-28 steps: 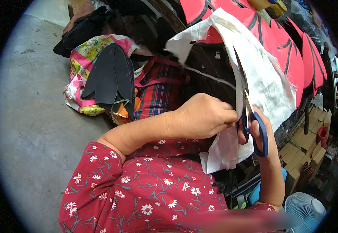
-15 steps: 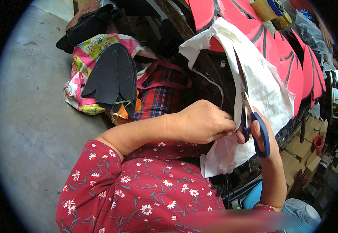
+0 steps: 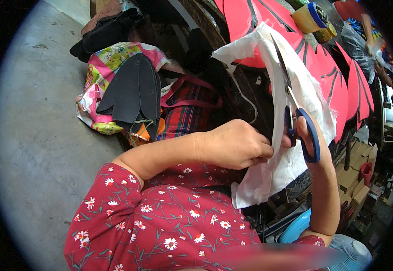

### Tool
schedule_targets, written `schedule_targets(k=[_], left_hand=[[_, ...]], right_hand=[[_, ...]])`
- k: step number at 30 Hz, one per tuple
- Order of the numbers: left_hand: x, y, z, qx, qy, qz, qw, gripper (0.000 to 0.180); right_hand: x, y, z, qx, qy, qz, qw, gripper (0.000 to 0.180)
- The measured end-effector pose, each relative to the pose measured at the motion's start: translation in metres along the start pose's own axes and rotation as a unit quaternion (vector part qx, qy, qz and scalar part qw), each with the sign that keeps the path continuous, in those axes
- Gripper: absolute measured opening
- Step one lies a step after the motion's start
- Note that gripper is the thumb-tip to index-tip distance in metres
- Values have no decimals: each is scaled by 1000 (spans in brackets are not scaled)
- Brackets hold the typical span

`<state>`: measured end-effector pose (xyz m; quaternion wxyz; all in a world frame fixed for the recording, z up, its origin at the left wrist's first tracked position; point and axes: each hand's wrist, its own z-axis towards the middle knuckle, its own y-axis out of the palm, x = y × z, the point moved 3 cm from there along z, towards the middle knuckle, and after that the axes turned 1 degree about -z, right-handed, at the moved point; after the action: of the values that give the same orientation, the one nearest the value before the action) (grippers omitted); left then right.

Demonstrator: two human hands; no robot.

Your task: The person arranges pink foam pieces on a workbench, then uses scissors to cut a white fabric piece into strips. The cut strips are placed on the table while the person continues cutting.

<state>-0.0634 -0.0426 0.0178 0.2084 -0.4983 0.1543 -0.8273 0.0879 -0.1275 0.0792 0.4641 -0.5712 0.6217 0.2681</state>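
Note:
My left hand (image 3: 239, 144) is closed, thumb and fingers pinching the edge of a white cloth (image 3: 302, 83). In my right hand (image 3: 320, 147) is a pair of scissors (image 3: 316, 137) with dark blue handles, thumb and fingers through the loops. Their long blades point away from me along the cloth, beside a narrow strip at its left edge. The cloth's far part lies over red pieces with black bands (image 3: 325, 74), and its near end hangs by my lap. A thin white thread (image 3: 246, 97) dangles left of the cloth.
At the left, black cut-out pieces (image 3: 131, 92) lie on a colourful bag (image 3: 88, 101) beside a plaid bundle (image 3: 185, 118). A yellow tub (image 3: 305, 19) stands far right. Cardboard boxes (image 3: 347, 174) and a pale blue fan (image 3: 347, 253) are at the right. Another person's arm (image 3: 368, 29) shows top right.
My right hand and the scissors have moved slightly away from me and to the right. My left hand keeps its pinch on the cloth almost in place.

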Motion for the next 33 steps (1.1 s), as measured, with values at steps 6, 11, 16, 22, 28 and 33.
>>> schedule_targets(k=[6,11,16,22,28,33], left_hand=[[-8,-6,-4,-8,-13,0,1000,8],[-8,-5,-1,-6,-6,-7,1000,9],[-10,-6,0,-8,-5,-2,1000,10],[-18,-9,-4,-12,-30,-4,999,11],[-18,-11,1,6,-28,-5,1000,11],[-19,-10,1,-9,-24,5,1000,14]], right_hand=[[-4,-16,7,25,3,-2,1000,35],[-8,-14,10,6,-50,-37,998,50],[-17,-19,27,-9,-34,-79,996,55],[-18,-31,32,47,-29,-58,997,56],[-15,-27,34,29,-13,-48,998,59],[-21,-29,38,-13,-11,-91,996,70]])
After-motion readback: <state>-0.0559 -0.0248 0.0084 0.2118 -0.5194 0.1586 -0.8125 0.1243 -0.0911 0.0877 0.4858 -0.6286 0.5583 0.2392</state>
